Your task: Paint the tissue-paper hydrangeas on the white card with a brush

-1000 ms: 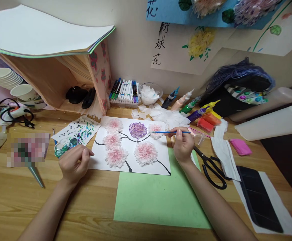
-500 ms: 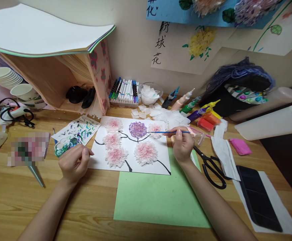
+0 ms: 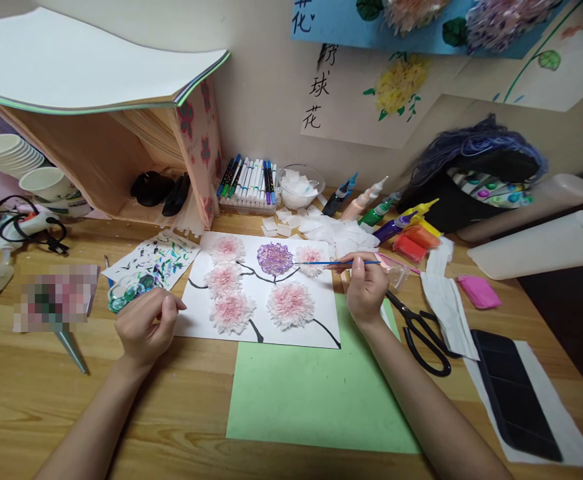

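Flower sheet [image 3: 259, 333] overlaps the far edge of the larger sheet [image 3: 316, 400] on the desk [image 3: 181, 413]. Scissors [image 3: 424, 333] lie right of both. Marker box [image 3: 248, 200] stands behind the flower sheet, left of the bowl [image 3: 299, 190].

Left hand [image 3: 146, 327] hides part of the paint palette [image 3: 126, 292] — blue sheet [image 3: 341, 32] cut by the top edge — pink item [image 3: 74, 287] blurred.

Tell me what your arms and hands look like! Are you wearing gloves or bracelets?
No gloves: my left hand and right hand are bare. No sleeve shows on my left forearm or right forearm. I can't see a watch, bracelet or ring, though some fingers are hidden.
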`<state>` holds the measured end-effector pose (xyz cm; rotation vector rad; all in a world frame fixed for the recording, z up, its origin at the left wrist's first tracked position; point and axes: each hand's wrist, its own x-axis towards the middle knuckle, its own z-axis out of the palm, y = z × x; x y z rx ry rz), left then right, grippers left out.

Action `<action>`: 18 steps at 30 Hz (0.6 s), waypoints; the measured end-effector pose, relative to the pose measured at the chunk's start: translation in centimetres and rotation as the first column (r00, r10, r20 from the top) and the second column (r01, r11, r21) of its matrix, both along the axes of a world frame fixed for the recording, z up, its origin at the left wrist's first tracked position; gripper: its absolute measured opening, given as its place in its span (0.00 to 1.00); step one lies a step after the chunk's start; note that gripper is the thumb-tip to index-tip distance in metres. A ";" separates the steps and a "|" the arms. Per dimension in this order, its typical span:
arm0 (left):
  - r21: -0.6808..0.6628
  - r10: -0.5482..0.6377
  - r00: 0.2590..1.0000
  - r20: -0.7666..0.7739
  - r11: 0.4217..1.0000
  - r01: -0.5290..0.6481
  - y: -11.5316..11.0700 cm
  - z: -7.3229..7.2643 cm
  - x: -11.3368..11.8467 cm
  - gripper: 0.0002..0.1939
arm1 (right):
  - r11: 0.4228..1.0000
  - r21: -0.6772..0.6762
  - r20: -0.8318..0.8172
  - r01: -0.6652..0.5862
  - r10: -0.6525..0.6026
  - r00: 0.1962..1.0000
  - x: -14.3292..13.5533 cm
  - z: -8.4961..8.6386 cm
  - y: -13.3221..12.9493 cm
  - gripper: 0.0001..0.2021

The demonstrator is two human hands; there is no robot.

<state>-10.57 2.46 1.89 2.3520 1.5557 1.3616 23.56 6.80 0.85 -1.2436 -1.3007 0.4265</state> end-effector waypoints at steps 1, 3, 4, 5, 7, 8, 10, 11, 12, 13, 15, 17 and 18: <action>0.002 0.002 1.000 -0.001 1.000 -0.002 0.0 0.0 0.0 0.14 | 1.000 0.002 0.001 0.002 -0.002 1.000 0.0 0.0 0.0 0.14; 0.006 0.004 1.000 -0.001 1.000 -0.004 0.0 0.1 0.0 0.14 | 1.000 -0.006 0.000 -0.009 0.009 1.000 0.1 0.0 0.0 0.14; 0.007 0.003 1.000 -0.001 1.000 -0.003 0.0 0.1 0.0 0.14 | 1.000 -0.015 0.000 -0.015 0.015 1.000 0.1 0.0 0.0 0.13; 0.007 0.000 1.000 -0.001 1.000 0.000 0.0 0.1 -0.1 0.14 | 1.000 -0.022 0.000 -0.019 0.019 1.000 0.1 -0.1 0.0 0.13; 0.005 -0.002 1.000 -0.002 1.000 0.002 -0.1 -0.1 -0.2 0.14 | 1.000 -0.022 0.001 -0.014 0.014 1.000 0.1 -0.1 0.0 0.13; 0.004 -0.003 1.000 0.000 1.000 0.003 -0.1 -0.2 -0.2 0.14 | 1.000 -0.015 0.003 -0.010 0.010 1.000 0.1 0.0 0.0 0.13; -0.010 -0.002 1.000 0.018 1.000 0.002 -0.1 -0.4 0.0 0.14 | 1.000 -0.003 0.006 -0.014 0.014 1.000 0.1 0.0 0.0 0.13; -0.019 -0.004 0.999 0.041 1.000 0.005 0.0 -0.3 0.4 0.15 | 1.000 -0.003 0.007 -0.021 0.021 1.000 0.1 0.1 0.0 0.12; -0.024 -0.012 0.997 0.076 1.000 0.014 0.0 0.1 0.9 0.15 | 1.000 -0.007 0.009 -0.026 0.026 1.000 0.1 0.1 0.0 0.12; -0.031 -0.025 0.993 0.114 0.999 0.028 -0.1 0.7 1.5 0.15 | 1.000 -0.009 0.011 -0.029 0.029 1.000 0.1 0.2 0.0 0.12; 0.000 -0.090 0.980 0.177 0.996 0.091 -0.7 2.7 2.8 0.15 | 1.000 0.007 0.015 -0.012 0.012 1.000 0.1 0.6 -0.1 0.12; -0.009 -0.168 0.979 0.114 0.985 0.170 -2.4 5.6 3.8 0.13 | 0.998 0.061 0.027 0.030 -0.032 0.999 0.1 1.1 -0.3 0.13; -0.069 -0.184 0.982 0.042 0.980 0.186 -3.8 7.0 4.0 0.11 | 0.994 0.095 0.037 0.054 -0.058 0.998 0.1 1.4 -0.5 0.13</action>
